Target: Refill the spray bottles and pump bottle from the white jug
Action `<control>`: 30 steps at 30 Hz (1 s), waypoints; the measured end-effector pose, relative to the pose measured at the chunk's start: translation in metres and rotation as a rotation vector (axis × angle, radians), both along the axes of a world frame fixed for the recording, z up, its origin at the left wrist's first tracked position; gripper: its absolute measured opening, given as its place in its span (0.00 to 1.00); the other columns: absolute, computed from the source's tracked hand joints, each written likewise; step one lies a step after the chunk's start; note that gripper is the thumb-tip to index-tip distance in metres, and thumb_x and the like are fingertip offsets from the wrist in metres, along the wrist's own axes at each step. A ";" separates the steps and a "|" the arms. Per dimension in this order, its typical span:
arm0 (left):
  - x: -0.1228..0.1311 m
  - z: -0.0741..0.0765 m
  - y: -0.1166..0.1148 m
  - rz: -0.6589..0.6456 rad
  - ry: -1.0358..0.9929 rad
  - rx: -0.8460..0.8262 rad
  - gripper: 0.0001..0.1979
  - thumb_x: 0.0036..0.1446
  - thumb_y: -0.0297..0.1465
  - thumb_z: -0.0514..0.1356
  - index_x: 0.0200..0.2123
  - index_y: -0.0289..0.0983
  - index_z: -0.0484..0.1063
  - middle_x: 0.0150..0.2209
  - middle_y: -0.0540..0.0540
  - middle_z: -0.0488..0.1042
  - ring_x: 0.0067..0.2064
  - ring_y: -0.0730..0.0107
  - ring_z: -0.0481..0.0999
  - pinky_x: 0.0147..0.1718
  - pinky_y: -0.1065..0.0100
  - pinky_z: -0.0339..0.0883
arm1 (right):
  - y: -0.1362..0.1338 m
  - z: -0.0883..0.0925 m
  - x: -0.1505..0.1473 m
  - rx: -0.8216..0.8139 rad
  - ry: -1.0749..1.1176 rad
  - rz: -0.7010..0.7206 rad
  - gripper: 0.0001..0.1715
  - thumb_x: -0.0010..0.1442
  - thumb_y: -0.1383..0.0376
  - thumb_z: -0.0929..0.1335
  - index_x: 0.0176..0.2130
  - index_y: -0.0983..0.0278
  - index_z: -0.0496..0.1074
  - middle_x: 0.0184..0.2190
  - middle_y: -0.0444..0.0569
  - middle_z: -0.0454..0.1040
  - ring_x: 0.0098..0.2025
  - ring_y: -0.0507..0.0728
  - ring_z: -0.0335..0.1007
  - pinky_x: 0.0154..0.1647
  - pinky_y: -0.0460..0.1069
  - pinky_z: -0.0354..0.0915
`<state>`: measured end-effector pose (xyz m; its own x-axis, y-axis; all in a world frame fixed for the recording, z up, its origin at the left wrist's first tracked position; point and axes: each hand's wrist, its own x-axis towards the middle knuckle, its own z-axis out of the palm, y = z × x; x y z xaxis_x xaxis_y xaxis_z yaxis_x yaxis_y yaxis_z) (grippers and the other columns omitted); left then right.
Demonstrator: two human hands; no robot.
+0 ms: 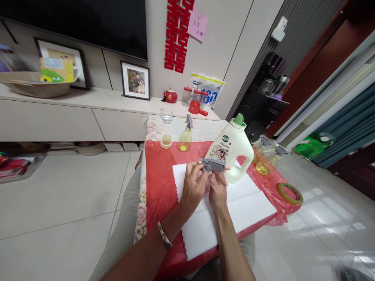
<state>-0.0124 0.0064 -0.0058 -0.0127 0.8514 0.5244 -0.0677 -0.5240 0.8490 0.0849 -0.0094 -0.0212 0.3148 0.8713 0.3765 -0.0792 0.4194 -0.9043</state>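
Note:
Close together over the white sheet (205,230), my left hand (193,186) and my right hand (218,191) are closed around a spray bottle just under its grey trigger head (213,165). Fingers hide most of the bottle's body. Right behind my hands stands a large pale-green detergent jug (244,144) with a green spout piece (239,119) in its mouth. Beyond my left hand, a yellowish spray bottle (185,139) with a grey trigger stands upright. Beside it sits a pale translucent cap (166,141).
Two more spray bottles (274,159) stand at the table's right side, near a roll of tape (290,193). A glass cup (166,115) stands at the far edge. On the cabinet are a red scoop (197,108), jars and a blue-and-white bag (208,91).

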 end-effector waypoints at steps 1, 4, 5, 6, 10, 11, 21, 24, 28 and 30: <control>0.000 -0.002 0.000 -0.006 0.000 0.000 0.11 0.65 0.35 0.55 0.47 0.39 0.73 0.44 0.44 0.66 0.48 0.64 0.72 0.50 0.61 0.69 | 0.000 -0.001 0.000 -0.009 -0.004 -0.002 0.27 0.62 0.51 0.70 0.55 0.64 0.73 0.48 0.52 0.75 0.53 0.58 0.69 0.57 0.54 0.65; 0.000 -0.007 0.002 -0.019 0.007 0.003 0.14 0.67 0.36 0.54 0.51 0.40 0.73 0.46 0.43 0.67 0.50 0.63 0.73 0.53 0.59 0.69 | -0.002 0.000 0.002 -0.027 -0.011 -0.004 0.26 0.60 0.51 0.72 0.52 0.64 0.75 0.45 0.52 0.77 0.51 0.59 0.71 0.55 0.53 0.66; -0.001 -0.008 0.002 -0.019 0.011 0.006 0.14 0.67 0.36 0.54 0.51 0.40 0.73 0.46 0.43 0.67 0.50 0.62 0.73 0.53 0.59 0.69 | -0.002 0.001 0.002 -0.028 -0.012 -0.003 0.24 0.60 0.52 0.72 0.50 0.64 0.75 0.45 0.52 0.77 0.50 0.58 0.71 0.55 0.54 0.66; -0.001 -0.009 0.002 -0.017 0.013 0.008 0.14 0.67 0.37 0.53 0.51 0.40 0.73 0.47 0.43 0.68 0.50 0.62 0.73 0.53 0.59 0.69 | -0.002 0.001 0.002 -0.028 -0.013 -0.001 0.24 0.60 0.52 0.72 0.49 0.64 0.76 0.44 0.51 0.77 0.49 0.58 0.71 0.55 0.54 0.66; -0.001 -0.008 0.002 0.003 0.003 0.008 0.14 0.67 0.39 0.53 0.49 0.41 0.73 0.47 0.43 0.69 0.51 0.61 0.73 0.54 0.57 0.69 | -0.001 0.005 0.002 -0.017 -0.013 0.017 0.23 0.58 0.53 0.74 0.47 0.64 0.77 0.44 0.52 0.77 0.50 0.59 0.71 0.56 0.55 0.65; -0.001 -0.007 0.001 0.006 -0.004 0.007 0.14 0.68 0.39 0.53 0.49 0.41 0.72 0.47 0.42 0.69 0.52 0.61 0.73 0.55 0.57 0.69 | -0.001 0.006 0.002 -0.014 -0.011 0.016 0.23 0.57 0.53 0.74 0.46 0.65 0.77 0.44 0.52 0.77 0.50 0.59 0.71 0.56 0.56 0.65; -0.003 -0.003 0.005 -0.007 -0.069 0.022 0.14 0.67 0.42 0.55 0.46 0.40 0.71 0.45 0.43 0.70 0.49 0.62 0.73 0.52 0.59 0.69 | -0.001 0.011 -0.001 -0.001 0.007 0.028 0.24 0.57 0.54 0.74 0.48 0.64 0.75 0.46 0.52 0.76 0.50 0.59 0.71 0.56 0.55 0.65; -0.002 -0.003 0.005 -0.005 -0.058 0.009 0.13 0.67 0.41 0.55 0.46 0.40 0.71 0.44 0.43 0.70 0.49 0.62 0.73 0.52 0.60 0.68 | 0.002 0.012 0.000 -0.003 0.019 0.037 0.27 0.58 0.48 0.72 0.49 0.64 0.75 0.45 0.52 0.76 0.51 0.59 0.70 0.56 0.56 0.66; -0.001 -0.001 0.004 -0.007 -0.082 -0.001 0.12 0.66 0.40 0.57 0.45 0.39 0.71 0.43 0.44 0.70 0.48 0.62 0.73 0.51 0.60 0.68 | 0.005 0.010 0.002 -0.011 0.033 0.038 0.27 0.59 0.48 0.71 0.50 0.63 0.75 0.46 0.53 0.76 0.53 0.59 0.69 0.58 0.56 0.65; -0.001 -0.001 0.004 -0.018 -0.109 -0.022 0.12 0.65 0.40 0.57 0.44 0.39 0.71 0.43 0.44 0.70 0.47 0.63 0.73 0.50 0.61 0.68 | 0.005 0.009 0.003 -0.017 0.036 0.039 0.26 0.59 0.50 0.72 0.51 0.62 0.75 0.47 0.52 0.75 0.53 0.58 0.69 0.58 0.55 0.65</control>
